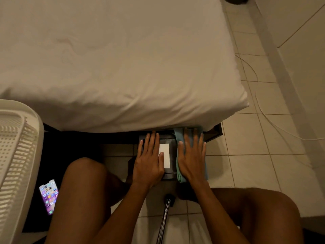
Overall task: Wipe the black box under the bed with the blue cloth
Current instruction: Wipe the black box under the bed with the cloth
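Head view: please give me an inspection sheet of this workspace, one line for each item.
Surface: tiled floor, pale, at the foot of a bed with a white sheet.
Job's things: black box half out from under the bed, white label on top; blue cloth on its right part.
Clutter: phone, screen lit, on the floor at left; white slatted basket beside it.
Hands: left hand flat on the box; right hand flat on the cloth, fingers spread.
Cables: thin white cable along the floor at right.
Surroundings: wall at right; metal rod between the knees, purpose unclear.
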Available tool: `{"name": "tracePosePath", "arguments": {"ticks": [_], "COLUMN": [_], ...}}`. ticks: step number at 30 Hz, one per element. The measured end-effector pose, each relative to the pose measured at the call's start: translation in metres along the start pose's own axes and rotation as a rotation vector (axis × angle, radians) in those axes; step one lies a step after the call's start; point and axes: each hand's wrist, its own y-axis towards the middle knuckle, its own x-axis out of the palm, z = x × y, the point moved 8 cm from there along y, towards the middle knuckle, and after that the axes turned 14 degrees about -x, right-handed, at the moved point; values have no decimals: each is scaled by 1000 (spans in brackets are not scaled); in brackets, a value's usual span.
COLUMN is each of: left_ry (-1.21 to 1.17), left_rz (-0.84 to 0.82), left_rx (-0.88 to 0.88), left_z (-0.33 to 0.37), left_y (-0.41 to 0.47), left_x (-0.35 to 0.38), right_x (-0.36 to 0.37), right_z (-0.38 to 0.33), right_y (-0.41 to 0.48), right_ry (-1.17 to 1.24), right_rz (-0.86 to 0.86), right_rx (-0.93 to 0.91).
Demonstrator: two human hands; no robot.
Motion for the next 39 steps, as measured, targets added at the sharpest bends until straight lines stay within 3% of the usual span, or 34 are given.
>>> {"name": "tracePosePath", "arguments": {"ticks": [6, 10, 15, 25, 32, 37, 39], "left_ry": [-20, -36, -74, -72, -99, -102, -94], "left_rz": [-1, 2, 5, 26, 20, 7, 11], "left_rx": [5, 0, -9, -19, -32, -28, -26], "left_z": [-2, -3, -5, -9, -8, -7, -7], "left_y": [1, 2, 0, 2, 2, 2, 2], "left_x": [3, 3, -2, -1, -4, -4, -4], "right_x": [12, 12, 2, 12, 6, 17, 14], "right_z": [-24, -26, -12, -39, -31, -44, -38], "right_y": [-38, -9, -3, 1, 10, -8, -8], "right_ry": [-37, -67, -42, -45, -4, -39, -12], "right_rz": [24, -32, 10, -39, 50, -75, -77], "right_rx": [4, -76, -45, -212, -54, -244, -236]}}
